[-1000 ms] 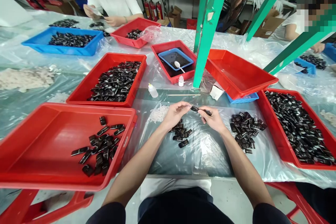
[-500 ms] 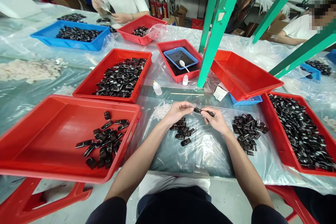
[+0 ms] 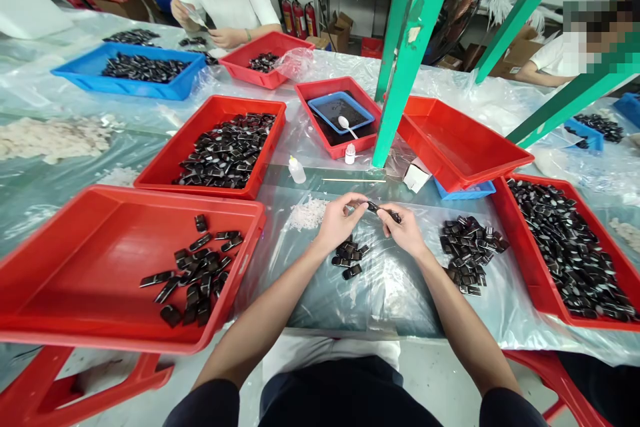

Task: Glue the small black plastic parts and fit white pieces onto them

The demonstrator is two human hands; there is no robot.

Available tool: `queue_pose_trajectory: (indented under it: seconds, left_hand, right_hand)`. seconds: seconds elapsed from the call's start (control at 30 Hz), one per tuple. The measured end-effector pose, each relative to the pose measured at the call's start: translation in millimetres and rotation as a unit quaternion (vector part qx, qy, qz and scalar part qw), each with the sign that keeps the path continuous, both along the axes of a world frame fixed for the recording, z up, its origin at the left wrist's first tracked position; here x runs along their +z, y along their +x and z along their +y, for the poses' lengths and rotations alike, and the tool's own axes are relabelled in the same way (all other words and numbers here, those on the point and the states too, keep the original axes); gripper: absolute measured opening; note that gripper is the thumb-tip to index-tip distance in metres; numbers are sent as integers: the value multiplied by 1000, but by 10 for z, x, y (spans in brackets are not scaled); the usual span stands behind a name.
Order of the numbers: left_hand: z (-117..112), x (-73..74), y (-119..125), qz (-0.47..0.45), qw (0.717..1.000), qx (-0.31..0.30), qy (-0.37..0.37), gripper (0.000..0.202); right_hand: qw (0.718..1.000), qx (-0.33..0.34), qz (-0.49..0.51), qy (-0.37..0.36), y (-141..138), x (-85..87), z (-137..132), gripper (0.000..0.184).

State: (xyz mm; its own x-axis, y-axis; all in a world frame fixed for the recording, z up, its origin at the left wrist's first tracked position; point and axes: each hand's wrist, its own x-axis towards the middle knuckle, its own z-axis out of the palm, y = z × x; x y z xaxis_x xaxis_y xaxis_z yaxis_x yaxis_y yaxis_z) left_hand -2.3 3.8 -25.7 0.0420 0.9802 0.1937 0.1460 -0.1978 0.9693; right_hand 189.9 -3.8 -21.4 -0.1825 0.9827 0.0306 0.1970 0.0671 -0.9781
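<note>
My left hand (image 3: 339,219) and my right hand (image 3: 403,229) meet above the plastic-covered table, both pinching one small black part (image 3: 384,211) held between their fingertips. Just below my left hand lies a small pile of black parts (image 3: 349,256). A larger heap of black parts (image 3: 469,251) sits to the right of my right hand. The near-left red tray (image 3: 75,260) holds several black parts (image 3: 195,277).
A red tray (image 3: 530,260) full of black parts stands at right, another full red tray (image 3: 165,170) behind left. A green post (image 3: 397,80), a tilted red tray (image 3: 450,140), two small bottles (image 3: 297,171) and a white box (image 3: 415,176) stand behind. Two other people work at the far side.
My hands stay together on the same black part; my fingers shift slightly around it. The view has moved a little.
</note>
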Motion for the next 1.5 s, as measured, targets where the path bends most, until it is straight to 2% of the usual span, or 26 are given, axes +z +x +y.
queue_pose_trajectory:
  seconds: [0.07,0.13,0.23,0.3,0.4,0.47,0.53,0.63,0.7,0.73,0.8,0.87,0.97,1.03,1.13,1.2,1.3,1.5]
  left_hand:
    - [-27,9,24,14,1000,8,16,23]
    - [-37,25,36,-1,1000,20,22,22]
    - [-48,52,51,-49,998,34,12,26]
    - [-76,76,68,-57,998,9,-2,28]
    - [-150,124,93,4,999,-43,18,28]
    - [-191,156,92,64,995,-49,64,29]
    - [-195,174,65,104,989,-27,97,27]
    - [-135,174,-16,117,989,6,94,22]
    - [-94,179,-73,139,987,-14,78,18]
    - [-87,191,-94,166,983,-45,67,16]
    - [-115,239,-109,253,958,-125,45,14]
    - [-191,304,-86,362,912,-190,33,14]
    - [-333,376,-14,492,838,-231,50,16]
    - [-403,381,34,541,800,-252,59,14]
    - [-446,338,86,565,776,-273,69,12]
    - [-441,301,110,555,782,-272,83,12]
    - [-396,258,127,518,813,-246,101,13]
    - [-231,206,47,334,927,-142,93,25]
  right_hand:
    - [999,4,34,-34,-54,20,-39,54]
    - [991,7,93,-100,-94,41,-72,55]
    - [958,7,188,-215,-135,52,-91,62]
    - [931,17,231,-283,-156,44,-83,65]
    - [897,33,261,-356,-174,37,-67,63]
    - [891,33,272,-362,-170,46,-65,59]
    - [896,30,282,-341,-149,63,-64,55]
    - [904,19,295,-309,-90,89,-50,56]
    - [904,12,305,-301,-40,102,-28,56]
    - [902,9,312,-298,-15,109,-15,56]
    - [897,6,330,-295,30,126,9,54]
    - [892,3,345,-292,63,143,26,55]
    - [893,-3,349,-284,86,160,40,57]
    - [900,-10,341,-271,90,158,42,56]
    - [917,-16,315,-245,106,146,41,53]
    - [928,-5,294,-230,129,148,38,50]
    - [944,20,255,-210,163,171,32,47]
    - [970,40,159,-181,137,163,5,48]
